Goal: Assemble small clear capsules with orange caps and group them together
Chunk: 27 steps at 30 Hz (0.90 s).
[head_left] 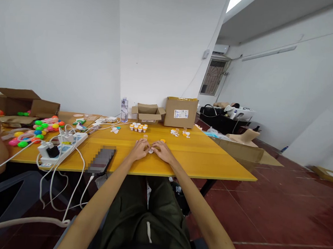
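- Reaching forward with both arms [108, 188] converging low over the tabletop [198, 156].
- Curling left hand [140, 149] and right hand [162, 152] inward, pinching a small pale piece [150, 151] between them.

At left on the table [204, 157], a white power strip [79, 138] with plugs and loose cables, a dark phone [103, 160] to its right. Farther left, colourful balls [44, 125] near an open cardboard box [46, 109]. At the far side, an upright bottle [124, 111]. Off to the right, red floor tiles [263, 205].
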Each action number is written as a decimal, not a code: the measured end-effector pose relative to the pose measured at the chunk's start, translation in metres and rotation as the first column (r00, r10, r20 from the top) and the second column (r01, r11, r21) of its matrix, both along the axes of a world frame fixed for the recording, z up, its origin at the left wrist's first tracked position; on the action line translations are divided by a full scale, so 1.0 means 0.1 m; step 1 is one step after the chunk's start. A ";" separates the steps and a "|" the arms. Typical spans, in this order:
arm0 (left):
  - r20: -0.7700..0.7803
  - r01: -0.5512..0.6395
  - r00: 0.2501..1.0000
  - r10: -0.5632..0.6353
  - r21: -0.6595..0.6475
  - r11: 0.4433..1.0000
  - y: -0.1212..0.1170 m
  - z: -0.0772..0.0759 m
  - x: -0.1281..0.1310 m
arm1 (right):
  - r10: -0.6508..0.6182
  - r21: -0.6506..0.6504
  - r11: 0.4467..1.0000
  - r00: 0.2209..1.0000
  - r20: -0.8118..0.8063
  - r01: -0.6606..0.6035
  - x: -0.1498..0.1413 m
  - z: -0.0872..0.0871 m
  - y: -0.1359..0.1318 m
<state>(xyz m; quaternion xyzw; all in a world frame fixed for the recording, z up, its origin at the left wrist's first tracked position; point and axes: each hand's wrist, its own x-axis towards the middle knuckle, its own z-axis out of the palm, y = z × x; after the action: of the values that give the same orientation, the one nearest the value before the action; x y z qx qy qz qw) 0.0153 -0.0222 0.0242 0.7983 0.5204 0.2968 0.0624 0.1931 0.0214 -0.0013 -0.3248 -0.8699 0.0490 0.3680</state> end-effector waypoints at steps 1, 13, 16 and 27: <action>0.005 -0.001 1.000 0.001 -0.001 1.000 0.00 -0.01 0.00 | -0.013 0.000 1.000 1.000 -0.002 0.013 0.01 0.00 0.01; -0.011 0.002 1.000 -0.003 -0.058 0.998 0.01 -0.04 0.00 | -0.111 -0.023 0.994 0.993 0.035 0.111 0.07 -0.02 0.04; -0.021 -0.010 1.000 0.008 -0.065 0.998 0.03 -0.06 -0.02 | -0.112 -0.028 0.993 0.993 0.033 0.113 0.06 -0.02 0.05; -0.036 -0.024 0.999 0.021 -0.077 0.997 0.02 -0.06 -0.02 | -0.081 -0.036 0.996 0.996 -0.040 0.080 0.07 -0.07 0.12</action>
<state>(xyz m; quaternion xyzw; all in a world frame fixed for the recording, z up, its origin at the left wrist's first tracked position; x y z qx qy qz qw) 0.0136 -0.0200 0.0181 0.7945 0.5414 0.2630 0.0809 0.2003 0.0336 -0.0088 -0.3648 -0.8474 0.0559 0.3817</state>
